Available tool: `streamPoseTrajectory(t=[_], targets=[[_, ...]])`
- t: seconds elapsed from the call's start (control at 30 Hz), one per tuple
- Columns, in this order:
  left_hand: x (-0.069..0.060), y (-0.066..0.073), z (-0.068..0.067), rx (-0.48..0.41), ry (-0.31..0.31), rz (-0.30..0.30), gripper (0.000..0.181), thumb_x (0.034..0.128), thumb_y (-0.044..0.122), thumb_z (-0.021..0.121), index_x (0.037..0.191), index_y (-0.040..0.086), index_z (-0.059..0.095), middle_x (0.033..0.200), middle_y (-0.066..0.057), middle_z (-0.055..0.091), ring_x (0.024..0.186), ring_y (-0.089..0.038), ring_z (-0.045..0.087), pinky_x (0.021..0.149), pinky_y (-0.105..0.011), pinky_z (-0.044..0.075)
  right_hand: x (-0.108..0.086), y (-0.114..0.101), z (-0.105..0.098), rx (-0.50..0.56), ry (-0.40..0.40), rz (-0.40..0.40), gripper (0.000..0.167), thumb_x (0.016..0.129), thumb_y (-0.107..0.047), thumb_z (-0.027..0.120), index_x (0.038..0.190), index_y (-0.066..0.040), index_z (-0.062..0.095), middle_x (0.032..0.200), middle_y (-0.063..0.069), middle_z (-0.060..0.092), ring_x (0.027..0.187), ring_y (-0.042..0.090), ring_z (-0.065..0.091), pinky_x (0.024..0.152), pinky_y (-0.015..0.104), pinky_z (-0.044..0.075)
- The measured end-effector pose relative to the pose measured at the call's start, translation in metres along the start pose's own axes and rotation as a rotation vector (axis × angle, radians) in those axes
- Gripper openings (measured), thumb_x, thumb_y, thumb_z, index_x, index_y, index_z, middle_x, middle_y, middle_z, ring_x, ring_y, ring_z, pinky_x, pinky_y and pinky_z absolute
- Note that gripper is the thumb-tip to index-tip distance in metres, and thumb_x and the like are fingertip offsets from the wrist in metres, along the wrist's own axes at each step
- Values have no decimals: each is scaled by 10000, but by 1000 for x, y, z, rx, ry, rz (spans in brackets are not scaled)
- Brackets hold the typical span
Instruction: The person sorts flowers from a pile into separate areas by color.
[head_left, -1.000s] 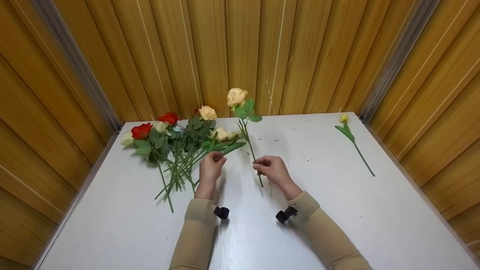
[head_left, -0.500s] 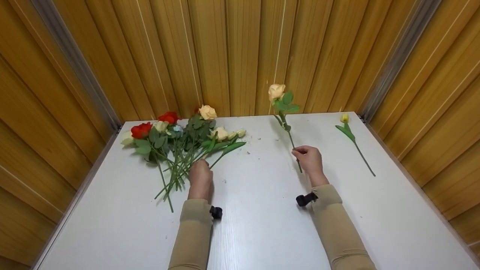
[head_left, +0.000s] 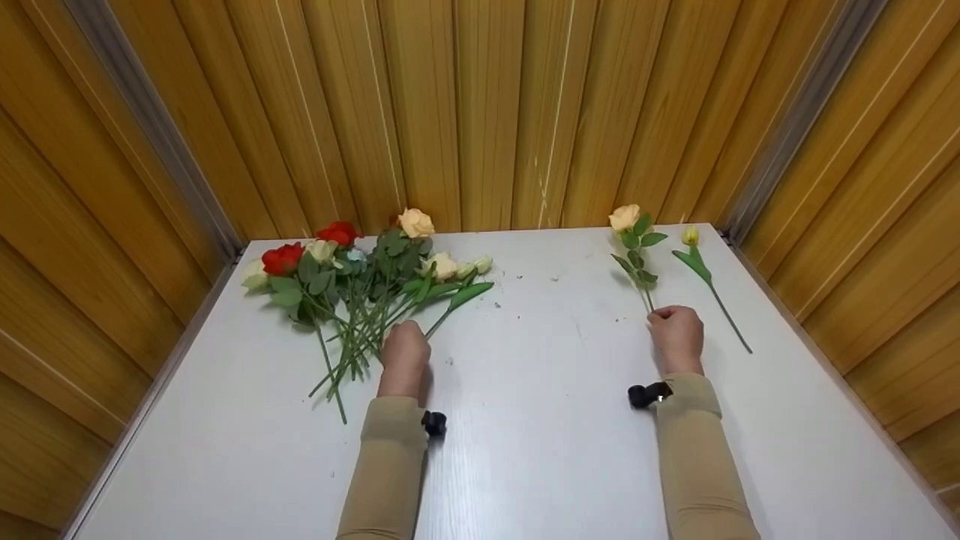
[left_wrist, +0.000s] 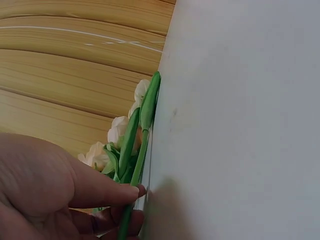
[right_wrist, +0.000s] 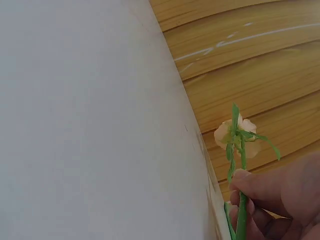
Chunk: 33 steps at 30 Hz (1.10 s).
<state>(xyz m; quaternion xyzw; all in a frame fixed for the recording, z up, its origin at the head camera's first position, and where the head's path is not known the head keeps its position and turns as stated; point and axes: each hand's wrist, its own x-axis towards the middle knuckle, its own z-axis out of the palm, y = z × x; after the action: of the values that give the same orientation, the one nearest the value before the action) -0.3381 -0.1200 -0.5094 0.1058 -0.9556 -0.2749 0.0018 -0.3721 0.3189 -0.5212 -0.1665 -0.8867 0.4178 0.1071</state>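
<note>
My right hand pinches the stem of a peach rose between thumb and fingers. In the right wrist view the rose's green stem runs up from the fingertips, its bloom turned away from the camera. To its right a yellow tulip lies on the white table. My left hand is at the front of the flower pile, pinching the green stem of a tulip with long leaves. Pale buds show beyond those leaves; which bud belongs to the held stem is unclear.
The pile at the left holds red roses, another peach rose and cream blooms, their stems crossing. Wood-patterned panels enclose the table at the back and sides. Small scraps dot the tabletop.
My right hand has carried the peach rose rightward, lowering it near the yellow tulip. My left hand has moved slightly left and down and taken hold of the tulip stem.
</note>
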Motion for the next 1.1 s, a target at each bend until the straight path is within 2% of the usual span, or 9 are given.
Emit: streamPoseTrajectory(t=[0.13, 0.33, 0.53, 0.63, 0.77, 0.87, 0.97, 1.1], targets=[[-2, 3, -3, 18, -36, -22, 213, 979, -35, 514, 1076, -44, 704, 1114, -248, 692, 967, -365, 686, 834, -477, 582, 0, 8, -5, -10, 16, -7, 252, 981, -119, 633, 1100, 75, 741, 1092, 272, 742, 1005, 391, 694, 886, 472, 544], [-3, 4, -4, 31, -59, -66, 197, 968, -19, 529, 1055, -27, 705, 991, -198, 725, 863, -296, 693, 732, -435, 581, 0, 15, -7, -12, -10, 29, 256, 975, -124, 644, 1107, 71, 742, 1120, 270, 738, 1033, 377, 684, 889, 454, 543], [-4, 6, -8, -46, -90, -69, 131, 875, -12, 630, 785, 9, 723, 691, -87, 647, 618, -215, 524, 564, -341, 429, 0, 17, -8, -28, -15, 29, 278, 956, -115, 623, 1130, 72, 733, 1151, 274, 728, 1083, 412, 670, 925, 491, 542], [-5, 8, -10, -137, -123, -73, 158, 883, 11, 676, 749, 17, 758, 637, -76, 686, 555, -189, 604, 557, -304, 454, 0, 17, -9, -40, -5, 11, 269, 939, -98, 628, 1112, 79, 734, 1145, 280, 726, 1090, 434, 664, 939, 516, 534], [-5, 11, -12, -318, -189, -113, 108, 956, 58, 691, 929, -14, 767, 800, -141, 768, 663, -223, 754, 623, -319, 582, 0, 16, -9, -41, -15, 30, 244, 951, -93, 640, 1098, 80, 728, 1132, 282, 720, 1071, 427, 662, 932, 514, 531], [-5, 13, -12, -455, -223, -154, 111, 980, 50, 675, 1020, -35, 735, 884, -183, 763, 711, -239, 764, 674, -346, 629, 0, 16, -9, -21, -38, 58, 246, 971, -102, 640, 1127, 75, 708, 1153, 277, 703, 1072, 403, 657, 927, 492, 537], [-5, 15, -11, -586, -224, -176, 105, 985, 23, 660, 1048, -46, 706, 899, -199, 747, 707, -232, 753, 694, -359, 639, -1, 15, -8, 2, -52, 73, 295, 978, -122, 643, 1189, 83, 667, 1196, 282, 675, 1090, 393, 645, 930, 477, 535], [-7, 16, -10, -693, -224, -168, 135, 995, 34, 648, 1090, -46, 698, 887, -177, 749, 722, -236, 758, 664, -350, 618, -3, 11, -7, 19, -54, 84, 408, 988, -171, 636, 1297, 92, 591, 1276, 296, 630, 1159, 401, 615, 975, 483, 520]])
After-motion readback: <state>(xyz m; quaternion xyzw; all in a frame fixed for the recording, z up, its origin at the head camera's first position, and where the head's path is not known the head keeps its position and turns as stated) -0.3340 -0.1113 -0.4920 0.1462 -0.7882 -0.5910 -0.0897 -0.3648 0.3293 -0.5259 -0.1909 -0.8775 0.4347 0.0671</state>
